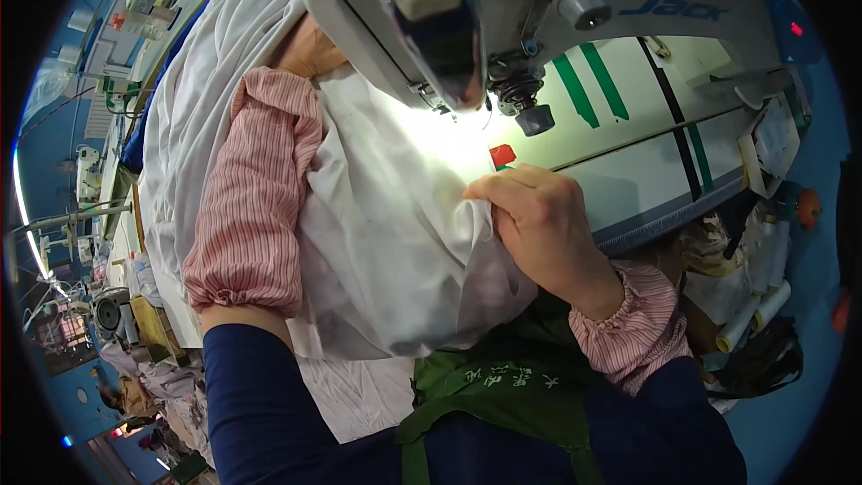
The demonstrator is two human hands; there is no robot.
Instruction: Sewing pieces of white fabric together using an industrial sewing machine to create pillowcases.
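Observation:
A large piece of white fabric point(386, 233) spreads over the sewing machine's bed and drapes down toward my lap. My right hand point(543, 220) pinches its right edge between thumb and fingers, just in front of the lit needle area. My left hand point(310, 49) rests at the fabric's far left. The head of the sewing machine point(431, 27) covers its fingers, so their pose is hidden. Bright lamp light washes out the fabric beneath the needle. A small red patch point(503, 156) sits on the bed beside the fabric's edge.
Green tape strips point(575, 90) and a black strip point(660, 81) cross the white table, with a ruler edge point(673, 220) along its front. Rolls point(754, 316) and bagged material lie at the right. More sewing equipment point(112, 310) and piled cloth stand at the left.

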